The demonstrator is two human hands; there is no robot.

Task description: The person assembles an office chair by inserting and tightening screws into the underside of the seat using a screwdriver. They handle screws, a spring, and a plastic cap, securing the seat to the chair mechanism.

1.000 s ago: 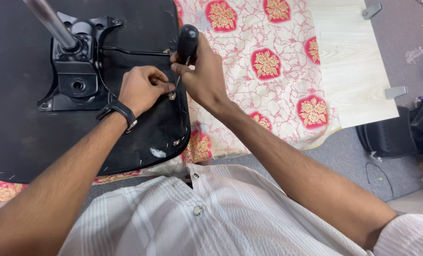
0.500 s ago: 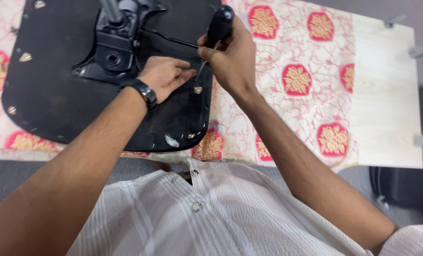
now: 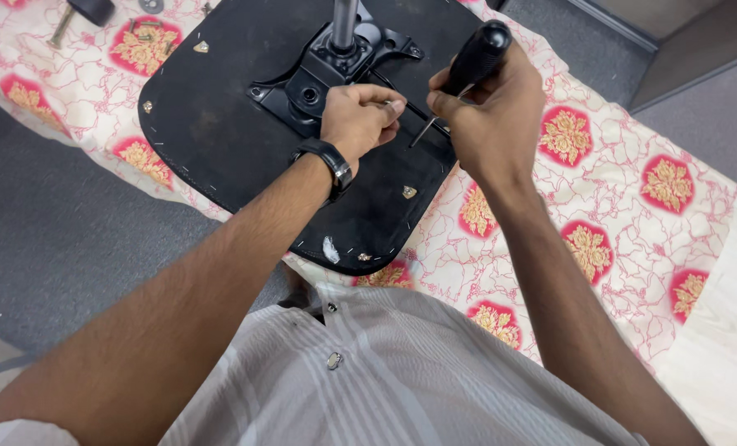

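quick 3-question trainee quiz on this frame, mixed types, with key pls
1. True or false: the right hand grips a black-handled screwdriver.
2. The left hand rests on: A) the patterned cloth B) the black seat base C) the grey floor
3. Fill in: the left wrist wears a black ____.

Key: 1 true; 2 B; 3 watch.
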